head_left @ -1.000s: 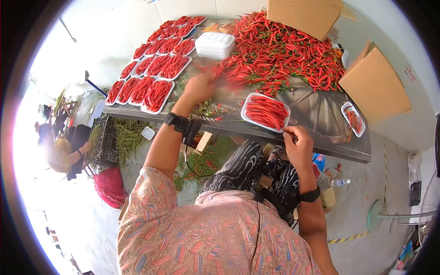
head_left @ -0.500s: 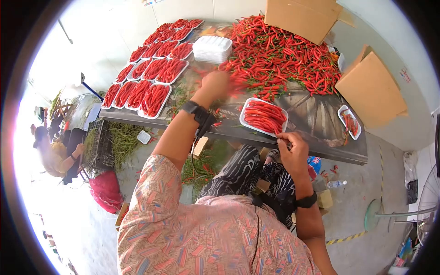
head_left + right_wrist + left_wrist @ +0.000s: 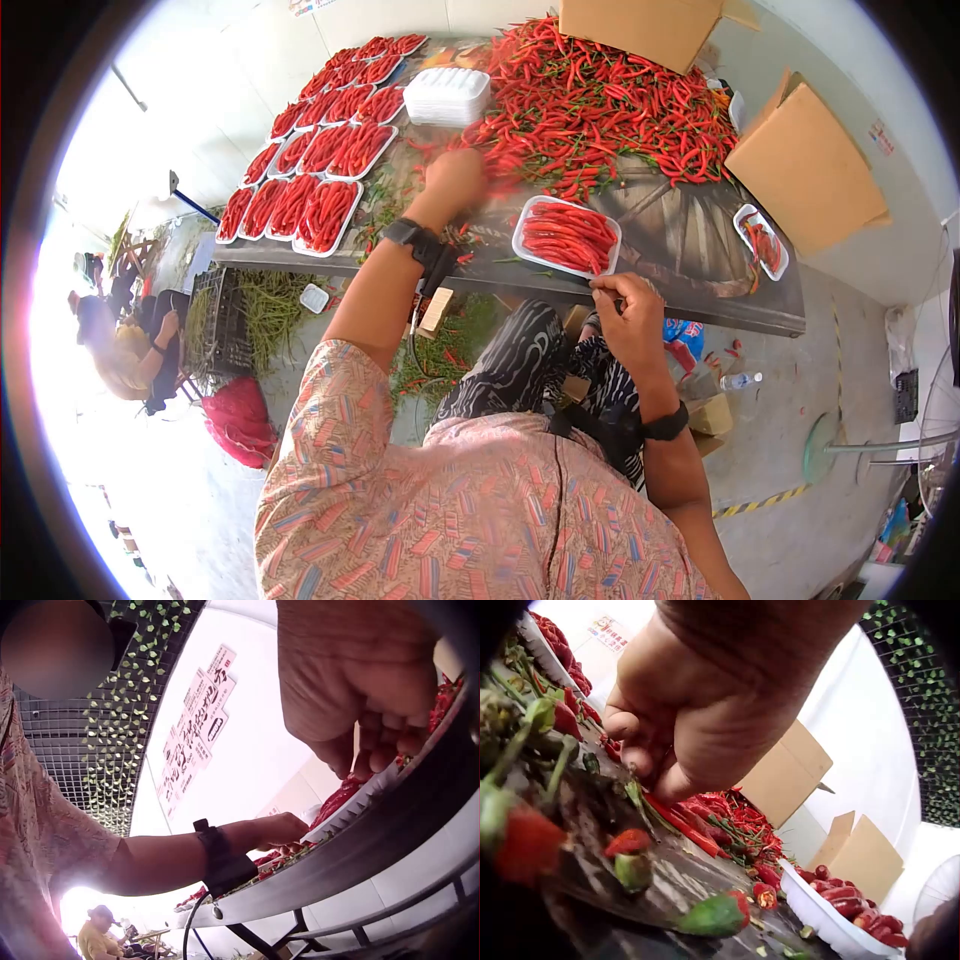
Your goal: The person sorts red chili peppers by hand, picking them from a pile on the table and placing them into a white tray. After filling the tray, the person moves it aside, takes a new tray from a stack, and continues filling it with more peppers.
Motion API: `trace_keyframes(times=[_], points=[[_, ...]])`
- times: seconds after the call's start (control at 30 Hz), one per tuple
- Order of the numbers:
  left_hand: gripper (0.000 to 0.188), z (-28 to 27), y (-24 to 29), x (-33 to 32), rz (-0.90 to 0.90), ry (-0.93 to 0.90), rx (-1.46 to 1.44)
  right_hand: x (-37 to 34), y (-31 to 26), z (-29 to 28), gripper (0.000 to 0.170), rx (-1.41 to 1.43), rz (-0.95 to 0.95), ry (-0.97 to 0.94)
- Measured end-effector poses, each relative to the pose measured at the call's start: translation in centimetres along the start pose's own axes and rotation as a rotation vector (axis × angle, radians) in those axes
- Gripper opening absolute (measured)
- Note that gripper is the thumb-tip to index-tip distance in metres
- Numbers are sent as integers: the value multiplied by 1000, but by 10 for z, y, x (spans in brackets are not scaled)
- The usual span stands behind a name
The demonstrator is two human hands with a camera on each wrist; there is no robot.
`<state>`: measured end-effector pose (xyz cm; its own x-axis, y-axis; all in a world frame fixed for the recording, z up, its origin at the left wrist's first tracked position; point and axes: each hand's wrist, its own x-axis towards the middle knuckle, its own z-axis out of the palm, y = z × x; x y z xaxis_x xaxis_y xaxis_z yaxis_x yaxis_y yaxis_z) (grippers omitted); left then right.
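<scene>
Over the table's left-centre, my left hand is bent down, blurred in the head view. In the left wrist view its fingertips pinch at a red chili beside a green stem. A white tray filled with red chilies lies near the front edge. At its near right corner, my right hand has thumb and forefinger drawn together on the rim; in the right wrist view its curled fingers partly hide the contact. The big chili pile lies behind the tray.
Filled trays stand in rows at the left, beside stacked empty trays. Cardboard boxes and a small tray are at the right. Stems litter the table. Someone sits at far left.
My left hand has shifted from the stem litter's edge to beside the chili pile and is hovering low there. My right hand stays at the tray's near corner; the whole view has shifted slightly.
</scene>
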<state>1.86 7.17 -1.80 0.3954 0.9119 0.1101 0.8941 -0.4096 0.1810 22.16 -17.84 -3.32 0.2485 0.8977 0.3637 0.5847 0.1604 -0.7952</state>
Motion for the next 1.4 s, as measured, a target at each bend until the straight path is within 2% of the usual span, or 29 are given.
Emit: trace_keyframes(times=[0.17, 0.27, 0.3, 0.37, 0.5, 0.57, 0.63, 0.7, 0.73, 0.77, 0.83, 0.87, 0.93, 1.03, 1.1, 1.13, 1.17, 1.23, 1.27, 1.33, 1.4], points=[[20, -16, -7, -11, -78, 38, 19, -1, -4, -12, 12, -3, 18, 43], [19, -16, -38, -15, -24, 314, -138, -1, -4, -17, 11, -14, 28, 53], [19, -18, -44, -18, -25, 314, -137, -1, -5, -18, 11, -16, 22, 57], [22, -37, -45, -37, -28, 376, -388, 0, -8, -18, 11, -9, 17, 55], [17, -63, -33, -67, -41, 460, -461, 3, -10, -8, 13, 35, -55, 68], [14, -80, -8, -92, -49, 432, -519, 6, -22, -5, 13, 39, -64, 53], [11, -84, 8, -111, 88, 356, -802, 9, -33, -1, 12, 42, -68, 34], [10, -94, 32, -129, 190, 124, -829, 13, -40, 5, 13, 248, -57, -41], [10, -93, 44, -135, 180, 42, -955, 16, -51, 1, 12, 171, -111, -81], [10, -87, 50, -135, 179, 36, -957, 16, -51, 5, 12, 170, -105, -81], [12, -74, 60, -134, 351, -4, -920, 13, -51, 11, 13, 516, 39, -180], [12, -72, 67, -135, 340, -49, -986, 11, -51, 9, 13, 512, 47, -177], [11, -60, 76, -137, 302, -89, -1047, 9, -51, 1, 13, 546, 118, -325], [13, -52, 87, -141, 282, -210, -1089, 2, -41, 0, 12, 583, 195, -323], [14, -45, 99, -146, 274, -200, -1295, -2, -36, -1, 12, 638, 235, -305], [18, -41, 104, -146, 266, -116, -1323, -3, -35, -2, 12, 692, 269, -289], [18, -34, 103, -148, 270, -118, -1326, -4, -35, -4, 12, 689, 270, -286], [16, -23, 101, -152, 209, -100, -1278, -5, -35, -7, 12, 754, 354, -100], [16, -21, 102, -155, 214, -100, -1279, -5, -32, -6, 10, 745, 325, -32], [15, -20, 106, -165, 205, -177, -1097, -5, -30, -7, 10, 770, 336, -9], [15, -23, 111, -171, 183, -152, -1023, -6, -29, -5, 10, 797, 349, 9]])
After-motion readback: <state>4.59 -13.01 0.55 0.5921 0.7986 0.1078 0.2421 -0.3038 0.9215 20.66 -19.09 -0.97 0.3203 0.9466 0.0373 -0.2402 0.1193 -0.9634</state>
